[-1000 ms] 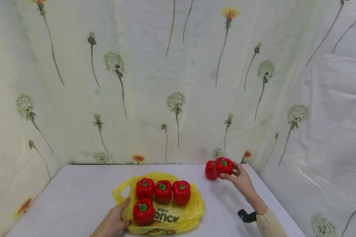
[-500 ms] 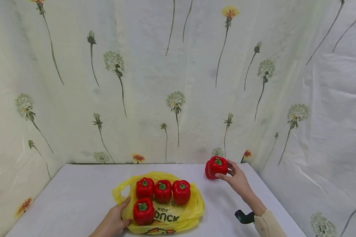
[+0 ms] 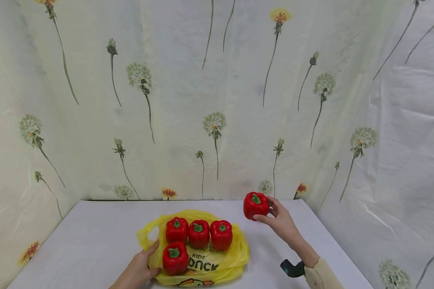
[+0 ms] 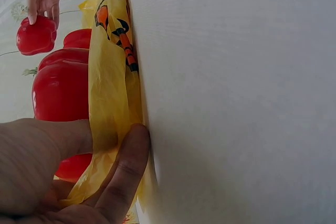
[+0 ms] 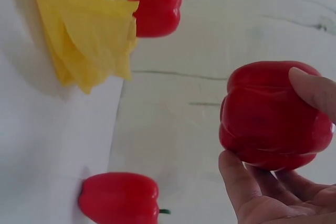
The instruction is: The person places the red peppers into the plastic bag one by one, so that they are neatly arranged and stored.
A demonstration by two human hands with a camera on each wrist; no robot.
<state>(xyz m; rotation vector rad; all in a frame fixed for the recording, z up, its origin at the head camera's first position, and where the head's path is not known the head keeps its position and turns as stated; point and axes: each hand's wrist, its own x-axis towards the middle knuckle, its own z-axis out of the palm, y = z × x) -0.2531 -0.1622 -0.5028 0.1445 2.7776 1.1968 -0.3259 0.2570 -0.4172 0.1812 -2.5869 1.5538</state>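
Note:
My right hand (image 3: 281, 222) holds a red bell pepper (image 3: 255, 206) with a green stem, its thumb on one side and fingers on the other. The pepper is raised off the white table. Below it in the right wrist view, another red bell pepper (image 5: 119, 198) stands on the table; the held one hides it in the head view. My left hand (image 3: 140, 267) pinches the near left edge of a yellow plastic bag (image 3: 235, 263). Several red bell peppers stand on or in the bag, including one at the front left (image 3: 175, 259) beside that hand.
The white table (image 3: 83, 245) runs back to a curtain (image 3: 181, 100) printed with dandelions, which also hangs along both sides. A black device (image 3: 292, 268) is at the right wrist, by a beige sleeve (image 3: 322, 275).
My right hand has carried its pepper leftward, passing in front of the other far pepper and now covering it in the head view. The left hand and the bag have stayed put.

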